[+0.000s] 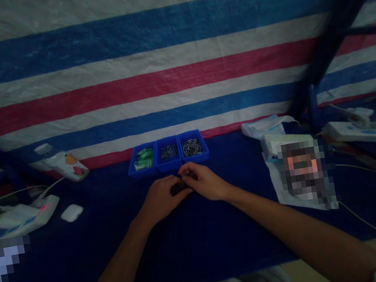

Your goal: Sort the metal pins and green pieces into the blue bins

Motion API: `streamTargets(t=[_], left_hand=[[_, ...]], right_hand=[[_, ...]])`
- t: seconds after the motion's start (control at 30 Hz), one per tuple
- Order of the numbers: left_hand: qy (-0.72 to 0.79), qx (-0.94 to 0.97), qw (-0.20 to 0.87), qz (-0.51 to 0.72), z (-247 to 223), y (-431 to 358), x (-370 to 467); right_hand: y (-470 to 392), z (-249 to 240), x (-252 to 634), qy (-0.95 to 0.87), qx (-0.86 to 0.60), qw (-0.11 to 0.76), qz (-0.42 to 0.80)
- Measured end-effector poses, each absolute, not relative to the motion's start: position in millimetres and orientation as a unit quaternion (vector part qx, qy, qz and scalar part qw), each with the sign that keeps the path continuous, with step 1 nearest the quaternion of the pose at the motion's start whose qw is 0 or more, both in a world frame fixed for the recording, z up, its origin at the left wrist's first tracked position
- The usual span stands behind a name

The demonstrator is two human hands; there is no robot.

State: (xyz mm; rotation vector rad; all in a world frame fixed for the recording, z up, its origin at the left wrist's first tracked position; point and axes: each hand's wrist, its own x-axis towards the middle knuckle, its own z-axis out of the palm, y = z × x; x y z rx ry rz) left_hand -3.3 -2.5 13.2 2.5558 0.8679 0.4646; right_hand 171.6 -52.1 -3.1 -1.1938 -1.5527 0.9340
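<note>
Both my hands meet over the dark blue table, just in front of three small blue bins. My left hand [164,194] is closed, its thumb and fingers curled around a small dark piece [178,187] that is too dim to name. My right hand [202,182] touches the same spot, with its fingertips pinched together at the piece's upper end; whatever they hold is hidden. The left bin [131,171] holds green pieces in clear wrapping [144,158]. Dark metal screws [169,152] lie in the middle bin [168,166], and shinier small metal parts [192,147] fill the right bin [207,155].
On the left are a tilted bottle [65,164], a white earbud case [72,213] and a power strip [48,210] with plugs and cables. To the right lie a tissue pack [271,144], a white sheet [280,188] and another power strip [359,131]. A striped tarp [164,82] hangs behind.
</note>
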Motion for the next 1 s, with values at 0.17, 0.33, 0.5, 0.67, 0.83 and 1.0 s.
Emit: streamTargets(t=[0.17,0.33,0.5,0.67,0.83,1.0], left_hand=[[0.304,0.914,0.179,0.198,11,1,-3],[0.303,0.909,0.187,0.214,14,2,-6],[0.315,0.854,0.187,0.369,20,0,-11],[0.327,0.814,0.116,0.466,23,1,-14],[0.34,0.791,0.084,0.501,25,-1,-15],[0.359,0.818,0.099,0.438,28,2,-17]], right_hand=[[-49,-3,173,-0.61,-0.488,0.498,0.377],[-47,3,179,-0.596,-0.495,0.503,0.383],[-46,6,181,-0.528,-0.517,0.51,0.44],[-42,4,176,-0.491,-0.574,0.46,0.467],[-38,9,165,-0.47,-0.533,0.512,0.484],[-53,10,168,-0.689,-0.583,0.341,0.262]])
